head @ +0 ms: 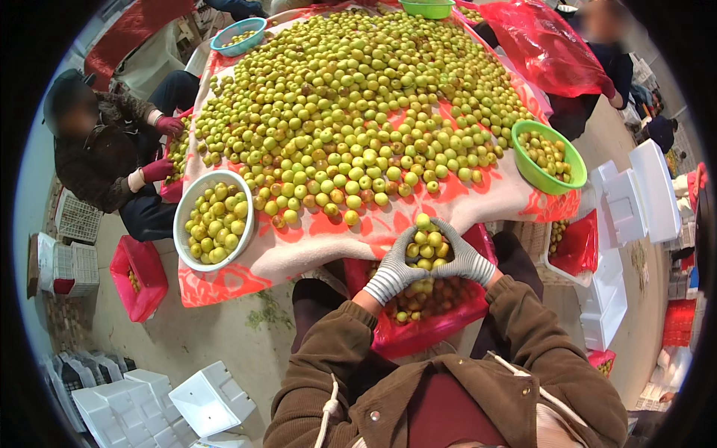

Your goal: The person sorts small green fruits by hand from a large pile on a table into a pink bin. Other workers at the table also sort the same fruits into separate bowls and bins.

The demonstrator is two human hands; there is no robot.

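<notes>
My left hand (396, 269) and my right hand (466, 256), both in grey-and-white striped gloves, are cupped together around a small heap of green-yellow jujubes (427, 250). They are over a crate lined with pink plastic (397, 336) between my knees, which holds more of the fruit. Just beyond my hands is the edge of a table covered by a pink and red patterned blanket (313, 235). A large pile of green and brownish jujubes (358, 112) is spread over it. My palms and some fingertips are partly hidden by the fruit.
A white basket (250, 235) of jujubes stands at the table's left corner, a green basin (524, 168) at the right, a blue basin (238, 50) farther back. A co-worker (112, 140) in red gloves sits at the left, another person (608, 61) at the upper right. White foam boxes (204, 400) lie lower left.
</notes>
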